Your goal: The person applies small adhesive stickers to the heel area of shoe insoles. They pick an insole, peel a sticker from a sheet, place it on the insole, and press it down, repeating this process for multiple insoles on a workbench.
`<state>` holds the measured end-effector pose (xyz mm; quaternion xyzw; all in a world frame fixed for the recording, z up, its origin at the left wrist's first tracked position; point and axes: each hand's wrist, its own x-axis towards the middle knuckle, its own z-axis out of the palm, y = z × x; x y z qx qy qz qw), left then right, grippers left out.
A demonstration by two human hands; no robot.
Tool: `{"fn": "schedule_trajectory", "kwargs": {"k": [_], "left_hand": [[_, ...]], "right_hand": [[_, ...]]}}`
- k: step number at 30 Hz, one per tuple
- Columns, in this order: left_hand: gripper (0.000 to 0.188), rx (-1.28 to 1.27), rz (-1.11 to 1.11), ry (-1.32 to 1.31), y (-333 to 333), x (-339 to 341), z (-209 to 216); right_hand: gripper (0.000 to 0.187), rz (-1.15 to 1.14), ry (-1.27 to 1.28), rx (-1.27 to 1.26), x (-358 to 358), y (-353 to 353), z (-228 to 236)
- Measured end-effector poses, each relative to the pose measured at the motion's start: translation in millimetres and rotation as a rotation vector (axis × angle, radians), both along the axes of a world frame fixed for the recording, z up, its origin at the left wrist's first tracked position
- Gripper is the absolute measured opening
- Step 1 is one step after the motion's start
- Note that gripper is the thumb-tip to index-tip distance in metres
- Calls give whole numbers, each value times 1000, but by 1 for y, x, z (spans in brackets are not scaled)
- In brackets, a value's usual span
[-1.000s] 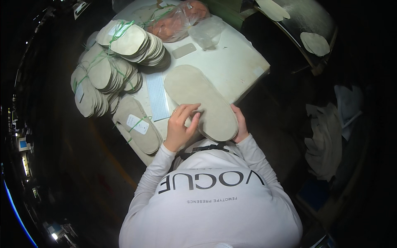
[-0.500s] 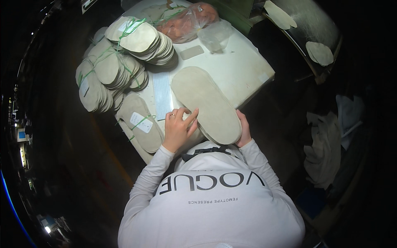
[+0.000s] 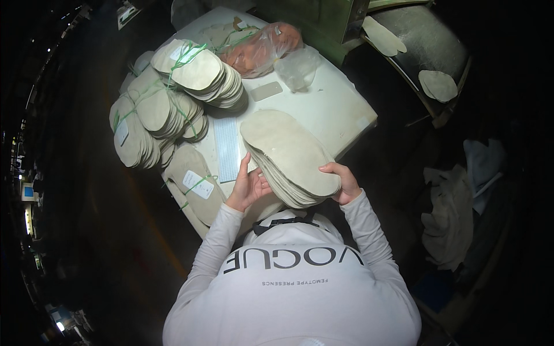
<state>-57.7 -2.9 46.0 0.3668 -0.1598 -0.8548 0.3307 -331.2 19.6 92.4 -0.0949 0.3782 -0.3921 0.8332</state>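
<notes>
A loose stack of beige, insole-shaped pieces (image 3: 288, 147) lies slanted before me, its near end fanned so that the layered edges show on the left. My right hand (image 3: 346, 183) grips the stack's near right end, thumb on the top piece and fingers underneath out of sight. Beside the stack's left edge, my left hand (image 3: 249, 185) is open, palm turned up, thumb raised and fingers loosely bent with the tips near the layers. Left of that hand is a flat bundle of similar pieces (image 3: 199, 173), with a white label and green string.
Several tied bundles (image 3: 156, 104) are heaped on the white table's (image 3: 346, 109) left side. A clear bag with orange contents (image 3: 262, 49) lies at the back. A pale blue patterned strip (image 3: 227, 150) and a small grey plate (image 3: 266, 91) lie between. Further right, cut pieces (image 3: 438, 85) rest on another surface.
The stack's near end has lifted and fanned, showing its layers. My right thumb has come over the top; my left hand has turned palm up beside the edge.
</notes>
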Motion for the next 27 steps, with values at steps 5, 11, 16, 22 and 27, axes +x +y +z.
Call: {"fn": "schedule_trajectory", "kwargs": {"k": [5, 11, 16, 22, 27], "left_hand": [[79, -96, 274, 226, -63, -21, -2], [78, -557, 18, -129, -160, -39, 13], [107, -1069, -266, -541, -225, -31, 7], [112, -1491, -570, -839, -233, -39, -14], [110, -1563, -596, -866, -222, -36, -4]], "right_hand": [[60, 75, 112, -258, -23, -5, 23], [91, 86, 534, -841, -66, -43, 43], [88, 174, 1193, -1170, -98, -82, 16], [107, 250, 1840, -1021, -75, -91, -51], [99, 282, 1760, -928, -82, -106, -49]]}}
